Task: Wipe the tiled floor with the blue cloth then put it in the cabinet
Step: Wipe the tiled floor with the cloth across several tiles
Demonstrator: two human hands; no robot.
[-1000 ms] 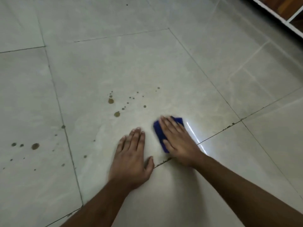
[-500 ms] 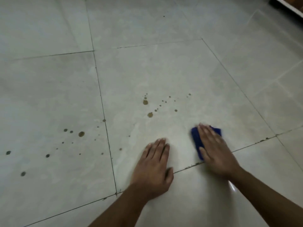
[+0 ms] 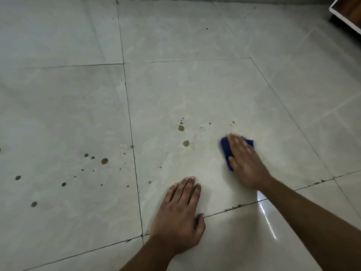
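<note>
Large pale grey tiles with dark grout lines cover the floor, dotted with brown spots. A bright glare streak shines near the bottom. A white-edged wooden corner of furniture shows at top right.

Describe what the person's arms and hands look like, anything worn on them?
Both forearms are bare as far as the picture shows: no sleeves in view. The left hand and right hand wear no gloves, and no rings, watch or wristband can be seen. The right hand is slightly blurred, so small details there cannot be told.
</note>
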